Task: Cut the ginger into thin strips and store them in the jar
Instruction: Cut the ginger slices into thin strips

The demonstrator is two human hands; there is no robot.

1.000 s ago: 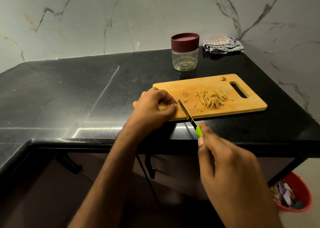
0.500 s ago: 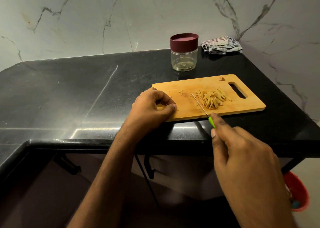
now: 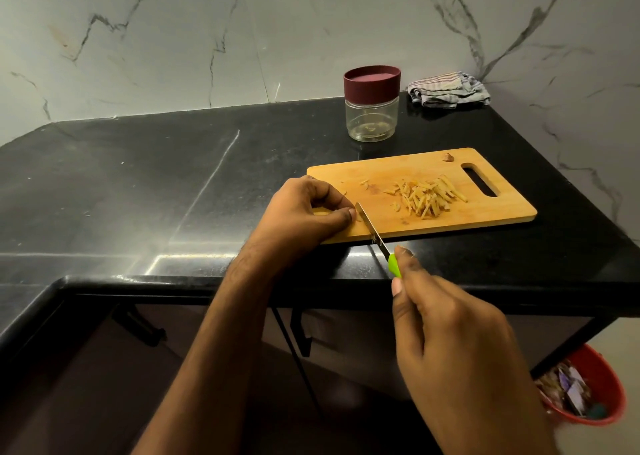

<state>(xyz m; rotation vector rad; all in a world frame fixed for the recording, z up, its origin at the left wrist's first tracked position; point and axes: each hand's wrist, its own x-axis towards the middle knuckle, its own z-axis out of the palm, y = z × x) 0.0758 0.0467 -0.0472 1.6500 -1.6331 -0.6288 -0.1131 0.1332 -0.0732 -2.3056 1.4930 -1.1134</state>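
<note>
On the light wooden cutting board [image 3: 491,219], the left hand [image 3: 308,212] pinches a small, firm ginger piece; the right hand [image 3: 450,343] grips the green-handled knife [image 3: 375,238]. It looks slippery.

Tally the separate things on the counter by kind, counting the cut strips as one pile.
Jar: 1
Board: 1
Knife: 1
Strip pile: 1
Cloth: 1
Total: 5

The left hand [image 3: 304,212] hides the ginger piece it pinches.
</note>
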